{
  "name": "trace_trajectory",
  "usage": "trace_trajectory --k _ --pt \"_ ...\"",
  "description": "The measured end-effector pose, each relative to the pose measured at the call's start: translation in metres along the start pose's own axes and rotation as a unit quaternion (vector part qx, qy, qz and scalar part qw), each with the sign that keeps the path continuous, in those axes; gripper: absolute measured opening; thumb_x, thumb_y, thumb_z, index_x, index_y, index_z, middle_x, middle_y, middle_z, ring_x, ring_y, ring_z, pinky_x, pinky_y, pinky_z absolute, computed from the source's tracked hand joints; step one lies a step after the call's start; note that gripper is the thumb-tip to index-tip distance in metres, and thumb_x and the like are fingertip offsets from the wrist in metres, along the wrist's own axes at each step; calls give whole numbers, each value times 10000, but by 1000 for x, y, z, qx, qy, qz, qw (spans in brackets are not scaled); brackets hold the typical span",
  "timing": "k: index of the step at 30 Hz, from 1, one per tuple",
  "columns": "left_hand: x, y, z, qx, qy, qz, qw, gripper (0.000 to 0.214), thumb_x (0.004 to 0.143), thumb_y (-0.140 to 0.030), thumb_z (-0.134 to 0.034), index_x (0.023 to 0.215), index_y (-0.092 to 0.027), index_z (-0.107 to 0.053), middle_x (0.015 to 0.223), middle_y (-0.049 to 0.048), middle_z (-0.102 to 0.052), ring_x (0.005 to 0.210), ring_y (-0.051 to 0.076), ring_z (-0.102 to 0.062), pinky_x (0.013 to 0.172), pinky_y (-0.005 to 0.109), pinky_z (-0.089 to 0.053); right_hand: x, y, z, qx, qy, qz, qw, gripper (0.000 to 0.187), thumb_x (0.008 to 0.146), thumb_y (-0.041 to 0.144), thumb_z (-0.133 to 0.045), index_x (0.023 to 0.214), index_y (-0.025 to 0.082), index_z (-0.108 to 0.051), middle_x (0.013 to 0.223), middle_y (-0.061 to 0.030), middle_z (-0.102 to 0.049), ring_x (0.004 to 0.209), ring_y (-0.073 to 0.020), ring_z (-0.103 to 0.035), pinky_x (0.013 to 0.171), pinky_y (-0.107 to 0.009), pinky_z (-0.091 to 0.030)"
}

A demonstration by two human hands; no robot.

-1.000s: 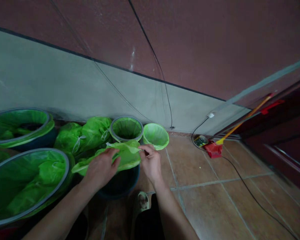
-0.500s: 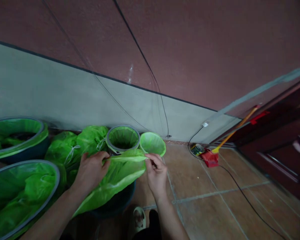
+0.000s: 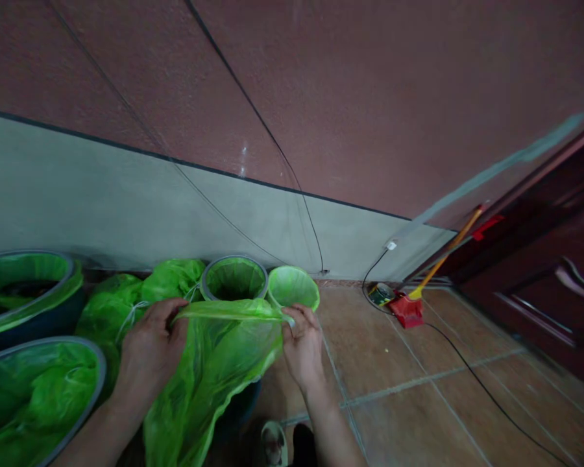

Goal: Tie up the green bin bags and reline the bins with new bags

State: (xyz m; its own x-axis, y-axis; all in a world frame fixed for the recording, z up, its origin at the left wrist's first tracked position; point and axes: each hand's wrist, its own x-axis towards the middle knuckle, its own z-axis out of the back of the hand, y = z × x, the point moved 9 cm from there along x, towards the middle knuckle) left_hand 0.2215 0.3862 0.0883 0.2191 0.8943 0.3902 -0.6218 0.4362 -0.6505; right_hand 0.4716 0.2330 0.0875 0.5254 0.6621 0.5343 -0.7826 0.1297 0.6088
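While green-lined bins crowd the wall at left, two hands stretch a green plastic bag (image 3: 214, 363) over a dark bin (image 3: 241, 405).

Open tiled floor (image 3: 418, 402) lies to the right, crossed by a black cable (image 3: 472, 383) (a red dustpan (image 3: 407, 309) sits near the wall). Left hand (image 3: 150, 347) and right hand (image 3: 302, 347), both pinched closed on the bag's top edge, hold it taut between them, just before a small lined bin (image 3: 233, 279).

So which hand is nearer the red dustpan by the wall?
Right. The right hand grips the green bag at its right edge, on the side toward the red dustpan; the left hand holds the opposite edge.
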Motion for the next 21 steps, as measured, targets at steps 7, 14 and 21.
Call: trace_trajectory --k 7,14,21 --pt "-9 -22 -17 10 42 -28 999 341 859 -361 -425 1003 -236 -707 992 51 -787 826 224 -726 758 304 -547 -21 55 -36 -13 80 108 991 390 809 230 -694 1199 241 -682 1219 -91 -633 1114 -267 -567 991 -448 -473" --pt "-18 -22 -28 47 68 -56 995 419 902 -367 -403 1122 -203 -719 1080 76 -773 878 231 -731 765 307 -541 -22 42 -53 8 73 72 995 385 814 76 -526 1125 200 -716 1022 -82 -676 950 -222 -637 886 -349 -528" --pt "-9 -4 -14 134 71 -40 988 398 914 -292 -426 1163 -167 -710 1099 97 -717 829 233 -703 722 339 -519 -2 9 -24 -18 26 5 999 612 756 13 -430 1324 142 -617 1260 -149 -657 1184 -259 -618 1045 -399 -482"
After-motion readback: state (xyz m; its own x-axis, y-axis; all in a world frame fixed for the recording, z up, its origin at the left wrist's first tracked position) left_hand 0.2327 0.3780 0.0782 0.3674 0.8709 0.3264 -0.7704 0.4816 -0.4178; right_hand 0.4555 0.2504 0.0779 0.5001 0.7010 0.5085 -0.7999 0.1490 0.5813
